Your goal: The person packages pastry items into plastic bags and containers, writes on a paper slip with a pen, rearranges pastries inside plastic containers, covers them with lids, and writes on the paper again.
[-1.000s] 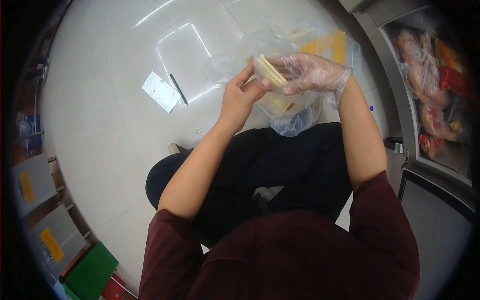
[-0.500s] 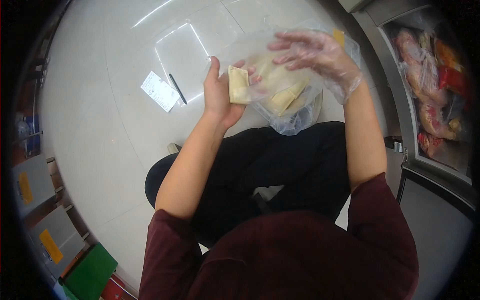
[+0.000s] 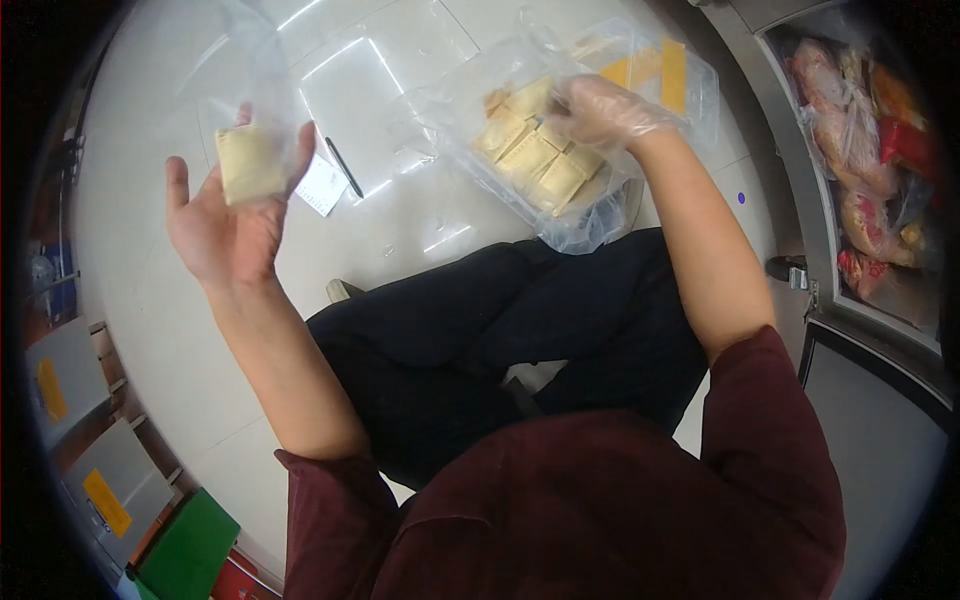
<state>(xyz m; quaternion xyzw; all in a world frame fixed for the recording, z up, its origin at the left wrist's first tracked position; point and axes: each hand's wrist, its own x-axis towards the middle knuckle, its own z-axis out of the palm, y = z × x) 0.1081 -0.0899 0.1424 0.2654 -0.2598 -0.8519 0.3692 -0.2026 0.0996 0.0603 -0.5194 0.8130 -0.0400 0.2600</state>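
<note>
On my bare left hand (image 3: 235, 225) rests a flat, square, pale-yellow pastry (image 3: 252, 168) inside a clear plastic bag (image 3: 255, 70); the palm faces up and thumb and little finger stand apart. My right hand (image 3: 605, 112), in a clear disposable glove, reaches down into a clear plastic tub (image 3: 700, 110) at the upper middle. Its curled fingers touch the pastries there, but blur hides whether they grip one. Several similar square pastries (image 3: 530, 160) with dotted, pressed edges lie close together on a plastic liner bag (image 3: 580, 232) in the tub.
A pen (image 3: 344, 167) and a written paper slip (image 3: 322, 186) lie on the tiled floor (image 3: 200, 330). To the right stands an open freezer compartment (image 3: 840, 240) holding bagged food. Grey boxes with orange labels (image 3: 107, 502) and a green box (image 3: 187, 545) line the left.
My left hand has moved left with the bagged pastry, away from the tub. My right hand has let go of the bag and lowered onto the pastries in the tub.
</note>
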